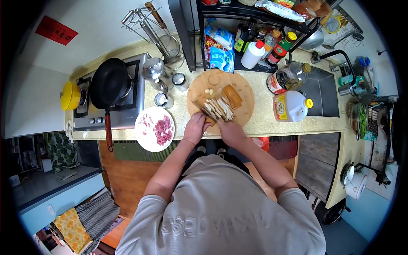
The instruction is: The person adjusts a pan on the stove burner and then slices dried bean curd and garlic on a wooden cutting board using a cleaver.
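Counter [265, 123]: occupied near its front edge by a round board [246, 104] and a plate [146, 141].
Board: strips gathered mid-surface, both hands worked at the near edge.
Plate: sliced meat [163, 130] held; rim seemingly hung past the counter edge, so could be tipped if bumped by the left forearm.
Right hand [232, 132]: fingers curled round the handle of a knife [204, 111], mostly hidden.
Left hand [195, 127]: fingers bent and kept together at a small brown piece [210, 121]; whether pinched or merely pressed cannot be told.
Knife: blade slanted between hand and strips; fingertips could be nicked if the piece slips.
Brown block [233, 97]: laid beyond the strips, to the right.
White strips [222, 109]: loosely heaped; could be scattered by a sideways blade.
Pale cloves [208, 91]: 2, laid behind the strips; could be rolled off by a knock.
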The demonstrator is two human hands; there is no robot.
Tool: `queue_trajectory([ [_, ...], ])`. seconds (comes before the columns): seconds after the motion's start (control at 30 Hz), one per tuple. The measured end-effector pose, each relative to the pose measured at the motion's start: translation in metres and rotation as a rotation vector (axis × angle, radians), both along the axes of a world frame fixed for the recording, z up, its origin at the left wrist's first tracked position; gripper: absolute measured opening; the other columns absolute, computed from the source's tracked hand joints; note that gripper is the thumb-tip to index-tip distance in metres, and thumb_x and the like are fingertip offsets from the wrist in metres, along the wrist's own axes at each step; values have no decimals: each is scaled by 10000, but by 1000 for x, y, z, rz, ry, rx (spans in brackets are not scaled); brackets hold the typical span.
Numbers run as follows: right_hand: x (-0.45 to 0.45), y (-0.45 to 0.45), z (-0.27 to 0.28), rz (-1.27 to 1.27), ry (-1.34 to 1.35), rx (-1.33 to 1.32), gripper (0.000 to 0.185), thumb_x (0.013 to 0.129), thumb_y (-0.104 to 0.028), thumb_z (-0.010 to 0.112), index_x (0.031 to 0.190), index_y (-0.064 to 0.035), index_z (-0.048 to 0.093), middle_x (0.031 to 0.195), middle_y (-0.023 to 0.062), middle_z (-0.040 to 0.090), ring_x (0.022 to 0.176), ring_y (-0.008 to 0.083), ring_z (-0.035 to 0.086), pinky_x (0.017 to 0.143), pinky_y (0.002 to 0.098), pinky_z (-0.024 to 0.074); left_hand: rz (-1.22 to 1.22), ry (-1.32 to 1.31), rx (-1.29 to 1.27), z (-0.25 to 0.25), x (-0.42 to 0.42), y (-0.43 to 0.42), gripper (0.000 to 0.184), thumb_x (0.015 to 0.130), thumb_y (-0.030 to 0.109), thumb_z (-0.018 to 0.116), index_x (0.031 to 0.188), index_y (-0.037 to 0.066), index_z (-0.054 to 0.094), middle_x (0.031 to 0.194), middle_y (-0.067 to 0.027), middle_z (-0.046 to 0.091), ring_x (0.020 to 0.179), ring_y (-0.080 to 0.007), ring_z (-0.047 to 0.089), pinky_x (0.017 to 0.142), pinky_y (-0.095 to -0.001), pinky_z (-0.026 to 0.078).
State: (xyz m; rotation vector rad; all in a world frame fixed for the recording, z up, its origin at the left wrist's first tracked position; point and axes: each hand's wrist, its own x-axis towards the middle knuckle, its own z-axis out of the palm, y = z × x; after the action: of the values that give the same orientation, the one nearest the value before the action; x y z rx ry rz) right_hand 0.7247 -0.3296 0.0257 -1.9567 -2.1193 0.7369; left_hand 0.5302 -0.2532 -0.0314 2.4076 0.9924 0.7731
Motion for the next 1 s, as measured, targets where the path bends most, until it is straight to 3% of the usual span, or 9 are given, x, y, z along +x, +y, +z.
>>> queue_trajectory([
  [0.13,-3,-2,6,8,-22,-25,162,914,-68,506,1056,-2,549,786,232,718,752,402,733,683,509,585,1,32,-31,-2,-2,0,399,822,217,802,1130,-1,669,1170,-163,645,1125,-351,618,937,-420,542],
  [0.33,-8,4,11,1,-39,-88,153,936,-88,504,1053,-8,562,810,236,726,782,405,739,702,509,590,0,7,-36,-5,-1,1,402,800,191,822,1104,-17,663,1156,-182,642,1084,-381,614,928,-428,538],
  [0.7,-9,13,-41,-86,30,-68,156,968,-117,464,1027,-4,555,840,252,714,793,432,721,711,538,560,16,6,-28,-2,2,-1,396,805,200,811,1105,-10,659,1138,-174,637,1094,-374,611,938,-426,532],
  [1.0,-3,3,0,-88,82,6,167,899,-69,527,1042,9,564,767,242,704,755,433,717,691,532,565,27,-47,-14,0,-3,-3,373,800,191,813,1079,-10,668,1105,-174,648,1056,-372,620,918,-427,531],
])
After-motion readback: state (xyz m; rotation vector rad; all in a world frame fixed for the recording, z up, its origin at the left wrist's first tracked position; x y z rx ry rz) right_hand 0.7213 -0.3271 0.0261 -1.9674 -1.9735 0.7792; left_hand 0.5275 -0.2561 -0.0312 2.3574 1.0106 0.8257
